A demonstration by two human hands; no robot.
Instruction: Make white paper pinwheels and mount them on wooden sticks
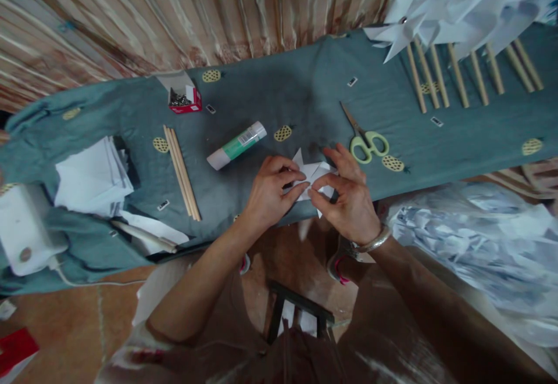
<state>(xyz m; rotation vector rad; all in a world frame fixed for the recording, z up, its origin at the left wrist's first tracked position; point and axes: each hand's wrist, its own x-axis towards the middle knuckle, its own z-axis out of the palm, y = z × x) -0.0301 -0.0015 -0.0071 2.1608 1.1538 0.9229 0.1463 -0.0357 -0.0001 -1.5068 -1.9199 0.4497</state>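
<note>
Between my hands, at the table's near edge, is a white paper pinwheel with folded, pointed blades. My left hand pinches its left side between thumb and fingers. My right hand has thumb and index finger closed on the paper near its middle, the other fingers curled above. The fingers cover part of the folds. Right of my right hand lie scissors with light green handles. A glue stick with a green and white label rests on the cloth to the left of my hands.
Three or so wooden sticks lie left of the glue stick. Behind them stands a red box of small metal pins. Paper squares are stacked farther left, beside a white device. Finished pinwheels on sticks lie back right; a plastic bag sits right.
</note>
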